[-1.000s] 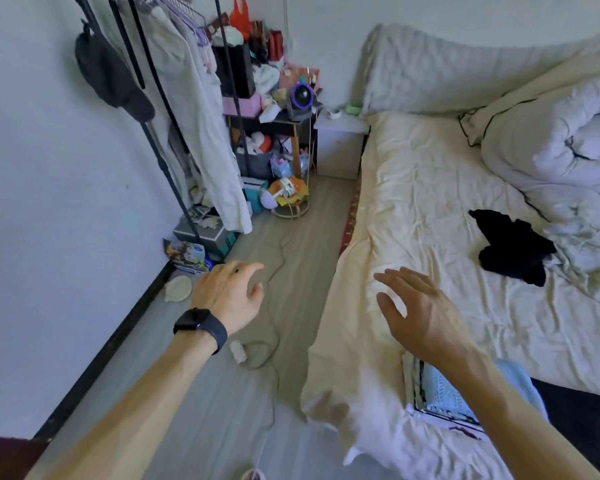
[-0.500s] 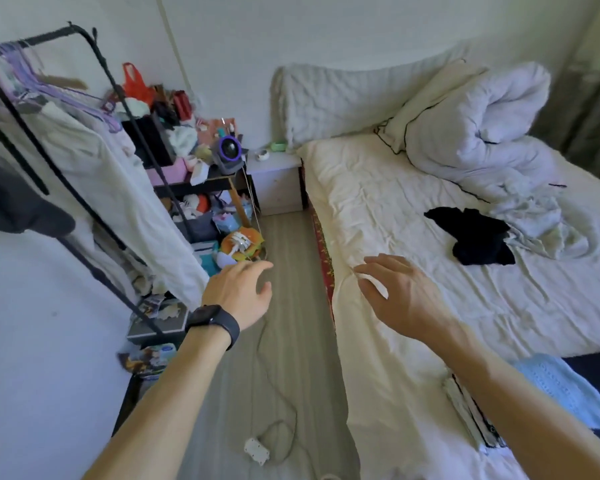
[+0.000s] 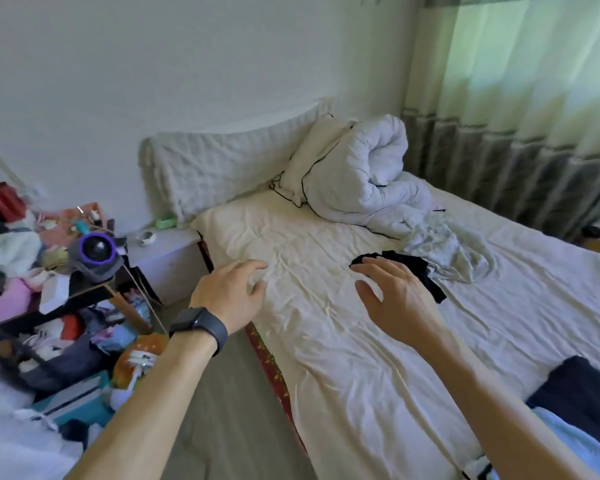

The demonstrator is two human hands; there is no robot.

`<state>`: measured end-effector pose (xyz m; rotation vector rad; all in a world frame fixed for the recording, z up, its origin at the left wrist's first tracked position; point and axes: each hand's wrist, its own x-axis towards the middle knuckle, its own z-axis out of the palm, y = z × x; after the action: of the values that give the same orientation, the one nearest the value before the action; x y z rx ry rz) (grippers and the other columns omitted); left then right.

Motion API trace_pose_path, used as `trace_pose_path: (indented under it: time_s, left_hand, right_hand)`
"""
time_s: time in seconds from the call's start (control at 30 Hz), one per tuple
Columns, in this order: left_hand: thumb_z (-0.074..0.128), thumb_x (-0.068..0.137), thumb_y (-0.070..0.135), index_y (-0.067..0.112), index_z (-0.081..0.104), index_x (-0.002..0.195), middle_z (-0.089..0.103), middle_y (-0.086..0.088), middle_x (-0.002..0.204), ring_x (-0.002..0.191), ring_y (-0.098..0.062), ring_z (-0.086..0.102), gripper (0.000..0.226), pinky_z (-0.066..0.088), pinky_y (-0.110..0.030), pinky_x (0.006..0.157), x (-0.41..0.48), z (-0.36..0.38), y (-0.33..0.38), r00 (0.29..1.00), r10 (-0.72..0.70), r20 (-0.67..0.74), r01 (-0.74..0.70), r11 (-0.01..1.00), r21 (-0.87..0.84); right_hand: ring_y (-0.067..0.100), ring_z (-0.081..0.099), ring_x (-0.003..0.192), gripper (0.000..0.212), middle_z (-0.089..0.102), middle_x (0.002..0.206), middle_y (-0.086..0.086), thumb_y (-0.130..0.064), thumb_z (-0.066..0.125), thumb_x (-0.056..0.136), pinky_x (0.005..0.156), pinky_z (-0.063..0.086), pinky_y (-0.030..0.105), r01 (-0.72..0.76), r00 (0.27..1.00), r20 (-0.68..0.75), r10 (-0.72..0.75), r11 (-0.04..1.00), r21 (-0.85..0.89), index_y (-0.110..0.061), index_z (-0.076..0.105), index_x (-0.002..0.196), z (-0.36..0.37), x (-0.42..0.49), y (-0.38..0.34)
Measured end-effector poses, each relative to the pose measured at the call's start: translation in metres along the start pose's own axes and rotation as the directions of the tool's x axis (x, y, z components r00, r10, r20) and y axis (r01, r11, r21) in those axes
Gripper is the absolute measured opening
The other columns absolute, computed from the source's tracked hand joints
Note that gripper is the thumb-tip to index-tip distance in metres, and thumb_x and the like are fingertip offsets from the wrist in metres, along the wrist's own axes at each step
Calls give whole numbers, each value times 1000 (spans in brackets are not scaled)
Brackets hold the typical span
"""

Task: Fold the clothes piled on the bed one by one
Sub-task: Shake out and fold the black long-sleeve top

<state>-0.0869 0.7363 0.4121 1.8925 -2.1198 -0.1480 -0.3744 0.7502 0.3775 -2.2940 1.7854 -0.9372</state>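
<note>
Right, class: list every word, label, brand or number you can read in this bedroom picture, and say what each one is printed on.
No text can be read anywhere in this picture.
Watch on the left wrist: screen dark, nothing shown.
Packets and boxes on the cluttered shelf: any print is too blurred to read.
Purple-ringed fan: no marking that can be read.
Black garment on the bed: no label visible.
</note>
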Motion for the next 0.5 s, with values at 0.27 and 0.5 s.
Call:
trace_pose_path:
  time_s: [0.27,0.5]
  left_hand:
    - [52,98,35,39,57,132,61,10,133,120,-18,56,35,47,-35,96,148,25,-37,983,177,42,-174,983,-67]
    - [49,98,34,37,55,134,58,11,135,121,-18,52,37,45,-32,95,302,53,-101,943,311,116,-306,950,-58]
  right_hand:
    - [18,52,134,29,65,136,-7,-27,57,103,111,38,30,-120,993,-5,119,990,-75,-23,71,128,41,96,10]
    - [10,53,109,21,75,112,-6,-12,75,91,87,42,27,-211,962,-204,180,967,-142,-25,77,107,114,186,16]
